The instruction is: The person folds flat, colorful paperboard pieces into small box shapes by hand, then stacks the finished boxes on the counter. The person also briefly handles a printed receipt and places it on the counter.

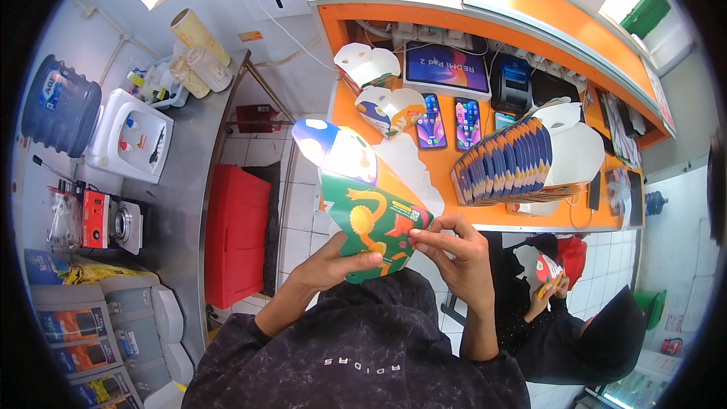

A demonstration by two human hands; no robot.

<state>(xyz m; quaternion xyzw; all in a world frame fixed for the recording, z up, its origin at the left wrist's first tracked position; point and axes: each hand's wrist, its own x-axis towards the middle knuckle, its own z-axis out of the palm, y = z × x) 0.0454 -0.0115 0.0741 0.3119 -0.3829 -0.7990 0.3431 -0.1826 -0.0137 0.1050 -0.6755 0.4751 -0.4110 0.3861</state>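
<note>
I hold a flat printed cardboard box blank, green and orange with a cartoon figure, up in front of me. My left hand grips its lower green part from below. My right hand pinches the blank's right edge with thumb and fingers. On the orange counter beyond it lies a fanned stack of the same flat blanks, and two folded boxes stand further back.
Phones and a tablet lie on the counter. A second person at lower right folds a similar box. To the left stand a steel table, a water dispenser, a blue water jug and a red bin.
</note>
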